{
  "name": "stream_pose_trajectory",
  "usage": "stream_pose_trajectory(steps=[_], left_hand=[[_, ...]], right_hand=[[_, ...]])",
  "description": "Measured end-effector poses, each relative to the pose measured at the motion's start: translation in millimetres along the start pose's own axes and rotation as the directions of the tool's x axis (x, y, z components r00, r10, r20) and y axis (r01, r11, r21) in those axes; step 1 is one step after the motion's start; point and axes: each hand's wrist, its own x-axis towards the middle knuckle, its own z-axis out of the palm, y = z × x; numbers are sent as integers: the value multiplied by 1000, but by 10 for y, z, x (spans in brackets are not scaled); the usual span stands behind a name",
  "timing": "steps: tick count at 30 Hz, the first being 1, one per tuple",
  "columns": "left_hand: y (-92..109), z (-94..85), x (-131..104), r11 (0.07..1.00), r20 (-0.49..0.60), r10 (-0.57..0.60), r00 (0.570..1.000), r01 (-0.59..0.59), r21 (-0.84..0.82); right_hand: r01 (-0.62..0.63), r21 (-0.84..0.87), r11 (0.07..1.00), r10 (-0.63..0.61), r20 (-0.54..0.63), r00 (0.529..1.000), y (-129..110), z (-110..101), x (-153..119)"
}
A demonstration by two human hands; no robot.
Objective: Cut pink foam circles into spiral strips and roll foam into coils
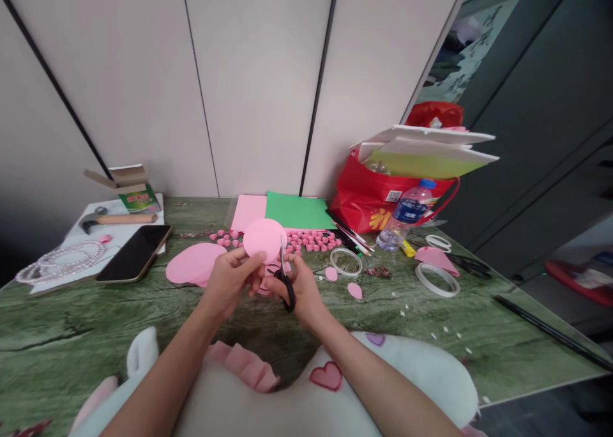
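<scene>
A round pink paper disc [264,237] is pinched in my left hand [233,276], thumb on its lower edge. My right hand [301,290] is closed on scissors [288,291] with black handles; their blades point up at the right edge of the disc. Whether the blades are apart is too small to tell. More pink paper ovals [191,262] lie stacked left of my left hand. Behind my hands, small pink rolled pieces [313,240] are spread on the green table [86,341]. Small pink petal shapes [355,291] lie right of my right hand.
Green sheet [299,212] and pink sheet [249,212] lie at the back. A red bag [357,194], water bottle [405,216], tape rolls [437,280] and black rods [550,331] are right. Left are a phone [135,253], hammer [119,219], beads [62,263] and box [138,198].
</scene>
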Motion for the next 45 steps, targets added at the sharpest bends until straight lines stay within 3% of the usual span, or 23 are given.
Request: stream_pose_trajectory(steps=[5,10,14,45], left_hand=[[-9,-11,-5,1000,5,-1,1000,1,-18],[-24,-15,6,996,-34,15,999,-12,86],[-29,-7,13,989,-5,7,1000,-6,146],[15,-8,-8,1000,-4,17,1000,-17,-7]], right_hand=[[-24,19,1000,23,30,999,-19,17,-21],[-33,14,999,33,12,999,-51,27,-29],[-2,52,999,3,-12,1000,-77,15,-19],[-23,-19,1000,23,2,1000,11,5,-3]])
